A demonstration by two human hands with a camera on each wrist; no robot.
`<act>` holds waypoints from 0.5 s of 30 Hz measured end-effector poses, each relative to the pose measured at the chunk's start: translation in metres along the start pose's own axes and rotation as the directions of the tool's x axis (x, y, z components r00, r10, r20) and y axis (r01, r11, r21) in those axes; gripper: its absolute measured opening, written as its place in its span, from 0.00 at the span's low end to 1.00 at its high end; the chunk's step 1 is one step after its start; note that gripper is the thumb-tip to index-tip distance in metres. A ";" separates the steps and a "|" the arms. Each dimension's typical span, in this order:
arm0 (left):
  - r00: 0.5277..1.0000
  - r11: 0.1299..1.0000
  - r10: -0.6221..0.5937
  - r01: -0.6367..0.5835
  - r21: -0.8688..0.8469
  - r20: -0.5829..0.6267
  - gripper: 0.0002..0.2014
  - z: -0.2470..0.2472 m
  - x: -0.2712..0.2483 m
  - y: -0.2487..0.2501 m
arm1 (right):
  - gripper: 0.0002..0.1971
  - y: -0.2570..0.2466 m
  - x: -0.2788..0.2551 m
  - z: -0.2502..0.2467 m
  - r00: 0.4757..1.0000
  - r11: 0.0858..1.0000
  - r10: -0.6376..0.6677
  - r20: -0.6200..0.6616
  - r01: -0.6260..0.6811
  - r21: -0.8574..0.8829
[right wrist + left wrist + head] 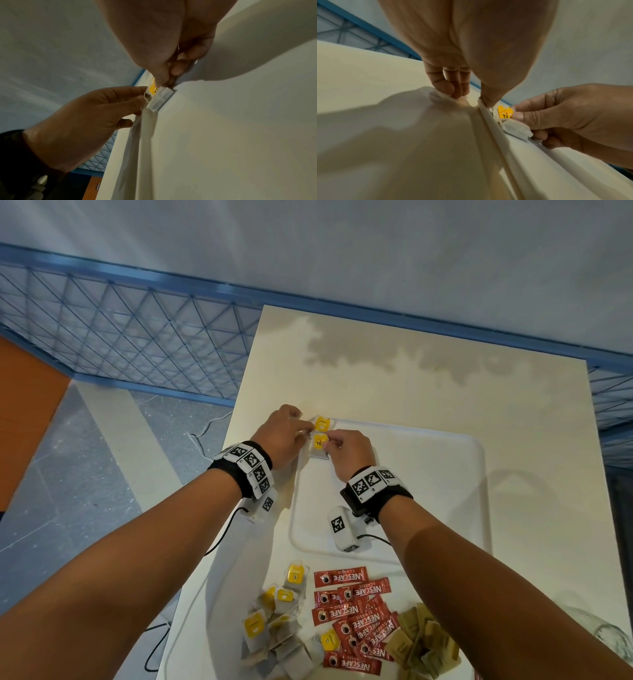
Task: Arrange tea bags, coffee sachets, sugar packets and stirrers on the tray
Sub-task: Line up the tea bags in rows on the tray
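Both hands are working the far left corner of the white tray [472, 491], and it's tea bags first. The right hand [349, 451] pinches a tea bag [318, 445] by its yellow tag, fingers curled onto it, pressing it flat against the tray floor just inside the rim. The left hand [282, 433] reaches in beside it, fingertips closed on a second tea bag [322, 423] lying just beyond the first, likely squaring the two into a neat column along the edge. Nearer the person, on the surface [411, 371], the supplies wait: a loose heap of tea bags [274, 621], red coffee sachets [356, 614] and brown sugar packets [421, 642]. I see no stirrers. Early days, I'd judge.
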State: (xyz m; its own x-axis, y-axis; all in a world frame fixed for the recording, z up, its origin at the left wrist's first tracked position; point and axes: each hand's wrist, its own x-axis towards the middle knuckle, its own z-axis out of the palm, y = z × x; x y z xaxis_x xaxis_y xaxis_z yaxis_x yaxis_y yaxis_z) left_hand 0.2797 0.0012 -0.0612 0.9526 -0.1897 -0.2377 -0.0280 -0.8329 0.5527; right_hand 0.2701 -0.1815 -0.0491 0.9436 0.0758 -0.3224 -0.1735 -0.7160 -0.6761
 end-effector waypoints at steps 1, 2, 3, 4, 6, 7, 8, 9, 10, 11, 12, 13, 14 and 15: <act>1.000 1.000 -0.001 0.001 0.000 0.006 0.15 0.000 -0.001 -0.001 | 0.12 0.000 0.000 0.000 1.000 1.000 0.009 -0.001 -0.009 0.018; 1.000 1.000 -0.001 0.001 -0.003 0.012 0.15 0.001 -0.003 -0.001 | 0.14 0.000 -0.001 0.000 1.000 0.999 0.023 -0.001 -0.023 0.045; 1.000 1.000 0.003 -0.003 -0.003 0.019 0.15 0.002 -0.004 -0.002 | 0.15 0.000 -0.002 0.001 0.999 0.997 0.039 -0.004 -0.039 0.073; 1.000 1.000 0.009 -0.009 0.000 0.024 0.15 0.002 -0.005 -0.002 | 0.16 0.000 -0.002 0.002 0.998 0.994 0.056 -0.010 -0.054 0.098; 0.999 1.000 0.024 -0.024 0.007 0.021 0.15 0.004 -0.007 -0.003 | 0.16 0.002 -0.003 0.002 0.997 0.989 0.073 -0.017 -0.070 0.131; 1.000 1.000 0.028 -0.028 0.003 0.015 0.15 0.004 -0.008 -0.002 | 0.15 0.002 -0.003 0.003 0.997 0.988 0.073 -0.019 -0.070 0.137; 1.000 1.000 0.026 -0.026 -0.004 0.010 0.15 0.005 -0.009 -0.002 | 0.15 0.002 -0.003 0.003 0.997 0.988 0.072 -0.024 -0.068 0.136; 1.000 1.000 0.018 -0.018 -0.011 0.007 0.15 0.006 -0.009 -0.001 | 0.14 0.002 -0.003 0.004 0.997 0.989 0.069 -0.029 -0.065 0.134; 1.000 1.000 0.005 -0.005 -0.016 0.010 0.16 0.007 -0.009 -0.001 | 0.14 0.003 -0.003 0.004 0.997 0.990 0.069 -0.032 -0.064 0.128; 1.000 1.000 -0.010 0.010 -0.017 0.018 0.17 0.008 -0.009 -0.002 | 0.13 0.003 -0.003 0.004 0.997 0.990 0.069 -0.034 -0.065 0.125; 1.000 1.000 -0.019 0.019 -0.014 0.022 0.18 0.008 -0.009 -0.002 | 0.13 0.002 -0.003 0.004 0.997 0.990 0.071 -0.035 -0.066 0.126; 1.000 1.000 -0.017 0.017 -0.008 0.024 0.19 0.008 -0.009 -0.003 | 0.12 0.002 -0.002 0.004 0.997 0.990 0.071 -0.036 -0.065 0.129; 1.000 1.000 -0.009 0.008 0.004 0.028 0.21 0.008 -0.010 -0.004 | 0.12 0.002 -0.002 0.003 0.997 0.990 0.070 -0.037 -0.064 0.128; 0.999 1.000 0.004 -0.005 0.016 0.031 0.22 0.009 -0.010 -0.004 | 0.11 0.002 -0.001 0.003 0.997 0.991 0.068 -0.039 -0.063 0.122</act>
State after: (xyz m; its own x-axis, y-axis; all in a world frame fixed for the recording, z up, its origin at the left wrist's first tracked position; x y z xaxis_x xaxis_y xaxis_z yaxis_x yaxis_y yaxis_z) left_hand 0.2674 0.0021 -0.0679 0.9425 -0.2094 -0.2604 -0.0372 -0.8402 0.5409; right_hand 0.2681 -0.1807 -0.0518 0.9399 -0.0004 -0.3416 -0.2657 -0.6293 -0.7303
